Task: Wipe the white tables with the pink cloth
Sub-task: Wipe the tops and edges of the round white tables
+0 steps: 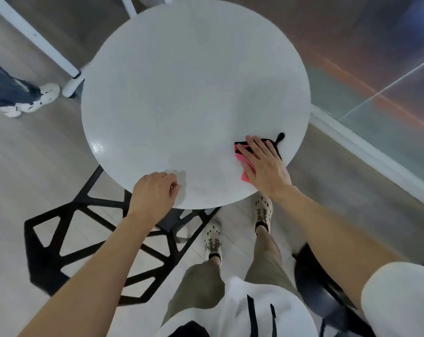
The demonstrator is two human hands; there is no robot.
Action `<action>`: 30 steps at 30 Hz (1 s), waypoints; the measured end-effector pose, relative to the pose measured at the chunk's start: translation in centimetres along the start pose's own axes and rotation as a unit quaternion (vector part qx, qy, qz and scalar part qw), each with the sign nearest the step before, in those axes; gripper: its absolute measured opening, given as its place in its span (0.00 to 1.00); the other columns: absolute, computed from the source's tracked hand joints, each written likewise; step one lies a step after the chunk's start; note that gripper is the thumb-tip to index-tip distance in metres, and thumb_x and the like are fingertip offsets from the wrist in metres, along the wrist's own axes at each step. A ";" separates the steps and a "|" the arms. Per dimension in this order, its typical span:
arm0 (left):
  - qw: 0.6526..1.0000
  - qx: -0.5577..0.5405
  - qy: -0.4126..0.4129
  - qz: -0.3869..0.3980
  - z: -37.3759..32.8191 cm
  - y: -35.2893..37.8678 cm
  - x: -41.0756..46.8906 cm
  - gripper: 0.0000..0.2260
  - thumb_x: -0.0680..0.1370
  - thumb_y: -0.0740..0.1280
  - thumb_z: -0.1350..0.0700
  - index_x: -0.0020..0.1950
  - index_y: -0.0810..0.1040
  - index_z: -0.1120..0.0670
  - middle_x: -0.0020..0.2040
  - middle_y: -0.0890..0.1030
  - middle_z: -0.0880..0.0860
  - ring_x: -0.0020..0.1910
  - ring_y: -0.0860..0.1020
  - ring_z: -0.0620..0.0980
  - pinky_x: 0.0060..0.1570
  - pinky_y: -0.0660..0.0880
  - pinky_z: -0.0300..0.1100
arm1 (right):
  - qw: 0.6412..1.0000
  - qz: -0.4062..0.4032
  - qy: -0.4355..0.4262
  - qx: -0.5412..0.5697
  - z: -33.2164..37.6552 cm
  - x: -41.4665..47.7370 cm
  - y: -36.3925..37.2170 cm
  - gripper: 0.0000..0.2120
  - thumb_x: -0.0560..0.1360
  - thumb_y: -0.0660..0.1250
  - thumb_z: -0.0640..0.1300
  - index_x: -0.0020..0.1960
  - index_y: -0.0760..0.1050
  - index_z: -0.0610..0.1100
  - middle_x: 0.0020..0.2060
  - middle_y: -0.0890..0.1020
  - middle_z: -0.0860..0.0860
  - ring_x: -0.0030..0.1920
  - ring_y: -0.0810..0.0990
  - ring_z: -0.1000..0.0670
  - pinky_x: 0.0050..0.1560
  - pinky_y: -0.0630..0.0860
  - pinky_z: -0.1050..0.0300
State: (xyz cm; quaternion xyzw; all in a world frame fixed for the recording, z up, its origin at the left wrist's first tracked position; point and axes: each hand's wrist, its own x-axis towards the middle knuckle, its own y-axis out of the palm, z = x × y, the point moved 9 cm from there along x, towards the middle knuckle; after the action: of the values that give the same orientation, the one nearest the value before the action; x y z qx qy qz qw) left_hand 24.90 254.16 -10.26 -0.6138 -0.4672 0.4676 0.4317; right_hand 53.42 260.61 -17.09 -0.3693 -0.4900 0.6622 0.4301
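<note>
A round white table [181, 93] fills the middle of the view. My right hand [262, 164] lies flat, palm down, on the pink cloth [242, 166] at the table's near right edge. The cloth has a black trim and a black hanging loop that sticks out beyond my fingers. Most of the cloth is hidden under the hand. My left hand [155, 190] rests at the table's near edge with its fingers curled loosely and nothing in it.
A black lattice chair [79, 251] stands under the table's near left edge, and another dark chair [315, 276] is at lower right. White table legs [48, 47] and another person's shoes [33, 100] are at left. A glass partition [388, 98] runs along the right.
</note>
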 end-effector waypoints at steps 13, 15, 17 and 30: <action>0.981 -0.145 0.072 0.102 -11.2 0.0 3.1 0.13 0.80 0.74 0.50 0.63 0.81 0.45 0.53 0.82 0.41 0.54 0.81 0.46 0.56 0.79 0.47 | 0.970 -0.003 0.124 0.210 -0.1 -7.2 -8.2 0.15 0.88 0.61 0.48 0.67 0.84 0.56 0.63 0.74 0.56 0.66 0.74 0.50 0.71 0.71 0.51; 0.962 -0.208 0.119 0.134 -15.8 -0.2 3.7 0.25 0.76 0.78 0.49 0.72 0.76 0.43 0.60 0.80 0.41 0.60 0.78 0.43 0.60 0.76 0.45 | 0.946 -0.030 0.171 0.274 -1.3 -10.7 -10.8 0.13 0.87 0.64 0.47 0.66 0.85 0.55 0.58 0.76 0.57 0.61 0.77 0.53 0.65 0.75 0.55; 0.932 -0.269 0.181 0.161 -21.1 -1.0 4.4 0.28 0.75 0.80 0.50 0.73 0.76 0.42 0.65 0.80 0.40 0.64 0.77 0.42 0.64 0.75 0.45 | 0.921 -0.032 0.211 0.325 -3.0 -13.6 -12.9 0.12 0.85 0.67 0.45 0.65 0.84 0.54 0.59 0.78 0.57 0.58 0.81 0.56 0.61 0.77 0.59; 0.857 -0.323 0.322 0.240 -49.5 -5.7 10.7 0.10 0.74 0.83 0.56 0.44 0.84 0.46 0.45 0.89 0.43 0.47 0.87 0.43 0.53 0.81 0.44 | 0.813 -0.204 0.414 0.355 -23.0 -29.0 -22.0 0.12 0.74 0.82 0.49 0.54 0.85 0.45 0.55 0.82 0.54 0.51 0.86 0.54 0.58 0.85 0.48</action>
State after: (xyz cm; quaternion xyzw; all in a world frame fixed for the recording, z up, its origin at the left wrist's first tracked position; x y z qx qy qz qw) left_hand 73.70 261.05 2.81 -0.9281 -0.2650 0.1564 0.2098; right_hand 89.28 244.50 0.41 -0.3220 -0.0609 0.4714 0.8188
